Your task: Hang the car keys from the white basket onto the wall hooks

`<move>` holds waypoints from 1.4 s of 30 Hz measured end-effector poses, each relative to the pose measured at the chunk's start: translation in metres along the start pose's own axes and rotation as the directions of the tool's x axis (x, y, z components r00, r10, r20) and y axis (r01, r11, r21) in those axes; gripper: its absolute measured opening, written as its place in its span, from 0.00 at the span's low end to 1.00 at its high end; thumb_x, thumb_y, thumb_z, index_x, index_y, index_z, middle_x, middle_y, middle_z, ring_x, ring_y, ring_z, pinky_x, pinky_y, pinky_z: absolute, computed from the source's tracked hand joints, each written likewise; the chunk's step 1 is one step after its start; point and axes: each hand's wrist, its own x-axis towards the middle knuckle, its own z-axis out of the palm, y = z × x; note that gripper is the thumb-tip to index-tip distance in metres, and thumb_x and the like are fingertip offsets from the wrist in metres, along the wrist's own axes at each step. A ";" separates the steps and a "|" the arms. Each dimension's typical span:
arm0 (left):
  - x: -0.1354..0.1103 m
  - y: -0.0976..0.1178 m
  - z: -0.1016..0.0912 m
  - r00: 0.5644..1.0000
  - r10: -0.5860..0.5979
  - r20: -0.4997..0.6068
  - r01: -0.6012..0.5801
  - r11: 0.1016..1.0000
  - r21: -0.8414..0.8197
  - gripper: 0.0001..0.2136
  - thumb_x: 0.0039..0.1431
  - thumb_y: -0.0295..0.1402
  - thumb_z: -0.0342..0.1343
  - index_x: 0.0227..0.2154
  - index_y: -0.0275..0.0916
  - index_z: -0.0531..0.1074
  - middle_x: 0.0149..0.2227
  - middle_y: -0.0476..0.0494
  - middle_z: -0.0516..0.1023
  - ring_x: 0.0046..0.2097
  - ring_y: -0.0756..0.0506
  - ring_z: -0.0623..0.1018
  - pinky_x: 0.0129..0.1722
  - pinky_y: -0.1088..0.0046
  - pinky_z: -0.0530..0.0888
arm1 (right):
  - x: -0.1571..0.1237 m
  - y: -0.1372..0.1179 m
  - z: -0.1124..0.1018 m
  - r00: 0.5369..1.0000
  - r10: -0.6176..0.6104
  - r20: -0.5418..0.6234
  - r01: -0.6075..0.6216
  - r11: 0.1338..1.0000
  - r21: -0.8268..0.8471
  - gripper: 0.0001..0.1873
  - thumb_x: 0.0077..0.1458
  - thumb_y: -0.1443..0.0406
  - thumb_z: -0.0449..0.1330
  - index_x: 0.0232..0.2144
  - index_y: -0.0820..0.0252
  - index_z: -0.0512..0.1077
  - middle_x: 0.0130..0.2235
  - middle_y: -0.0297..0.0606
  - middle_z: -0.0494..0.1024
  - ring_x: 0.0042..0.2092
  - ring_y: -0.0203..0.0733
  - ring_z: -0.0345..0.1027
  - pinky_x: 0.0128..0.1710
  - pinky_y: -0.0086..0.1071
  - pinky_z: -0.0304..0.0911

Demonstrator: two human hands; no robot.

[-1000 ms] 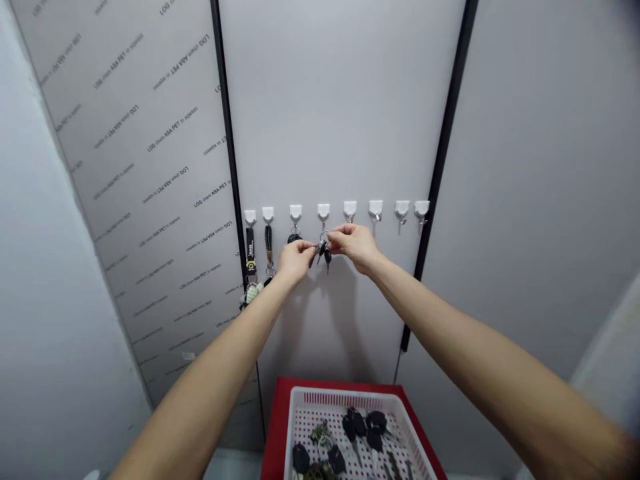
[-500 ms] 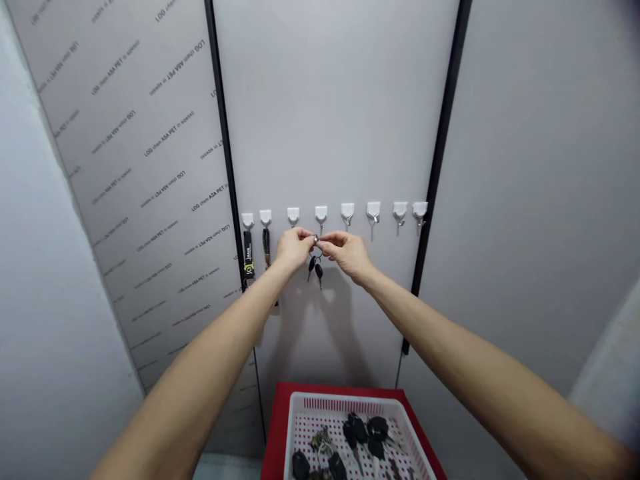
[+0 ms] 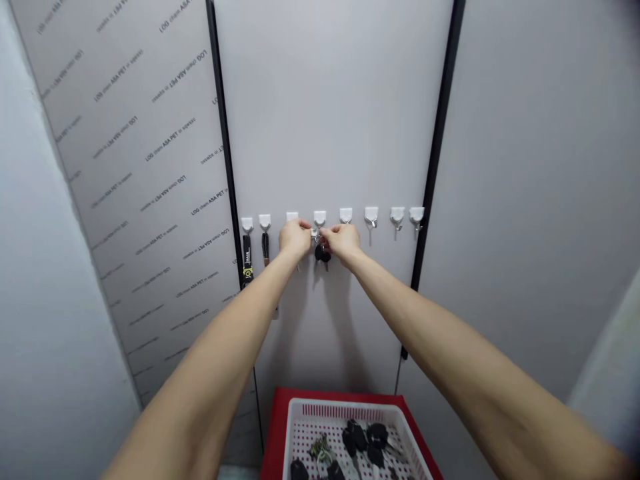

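Both hands are raised to a row of white wall hooks, just under the fourth hook (image 3: 320, 218) from the left. My left hand (image 3: 296, 239) pinches a small metal piece of a key ring (image 3: 315, 233) from the left. From the other side, the fingers of my right hand (image 3: 341, 241) are closed on the same ring. Two black-headed keys (image 3: 323, 254) dangle from it between the hands. Whether the ring touches the hook is hard to tell. My left hand partly covers the third hook (image 3: 293, 217).
A black strap (image 3: 247, 257) and a braided dark strap (image 3: 265, 247) hang on the two leftmost hooks. More hooks, such as one (image 3: 371, 215), continue rightward. Below, a white basket (image 3: 345, 408) with several keys stands on a red surface (image 3: 280, 407). Black strips (image 3: 440, 133) edge the panel.
Both hands have moved up and closer to the wall with the key ring, toward the fourth hook. The keys now hang higher, nearer the hook.
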 end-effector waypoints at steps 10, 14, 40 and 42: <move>-0.046 -0.020 -0.009 0.977 0.203 0.070 -0.209 0.974 0.092 0.10 0.41 0.26 0.46 0.29 0.37 0.67 0.31 0.46 0.71 0.33 0.51 0.69 0.34 0.77 0.64 | -0.032 0.010 -0.026 0.964 -0.257 0.066 0.265 0.917 -0.297 0.11 0.40 0.66 0.49 0.26 0.63 0.69 0.28 0.37 0.73 0.30 0.34 0.64 0.31 0.25 0.57; -0.105 -0.071 0.003 0.950 0.094 0.299 -0.115 0.992 0.056 0.09 0.42 0.30 0.46 0.29 0.37 0.66 0.29 0.47 0.71 0.30 0.51 0.69 0.31 0.77 0.64 | -0.084 0.046 -0.034 0.926 -0.265 0.269 0.349 0.872 -0.343 0.11 0.41 0.66 0.49 0.27 0.62 0.69 0.28 0.37 0.72 0.29 0.34 0.64 0.31 0.26 0.57; -0.236 -0.155 0.042 0.626 -0.018 0.780 -0.231 0.950 0.208 0.14 0.38 0.21 0.44 0.32 0.37 0.62 0.31 0.45 0.70 0.33 0.49 0.69 0.33 0.76 0.63 | -0.245 0.150 -0.002 0.687 0.137 0.713 0.358 0.790 -0.498 0.09 0.41 0.66 0.49 0.22 0.61 0.68 0.28 0.37 0.70 0.35 0.39 0.57 0.36 0.34 0.47; -0.226 -0.153 0.040 0.662 -0.062 0.747 -0.046 0.991 0.123 0.17 0.36 0.19 0.45 0.33 0.36 0.61 0.29 0.47 0.70 0.29 0.52 0.69 0.28 0.79 0.64 | -0.235 0.148 -0.007 0.686 0.153 0.711 0.238 0.877 -0.418 0.10 0.42 0.67 0.47 0.21 0.62 0.68 0.25 0.36 0.70 0.29 0.35 0.59 0.32 0.30 0.51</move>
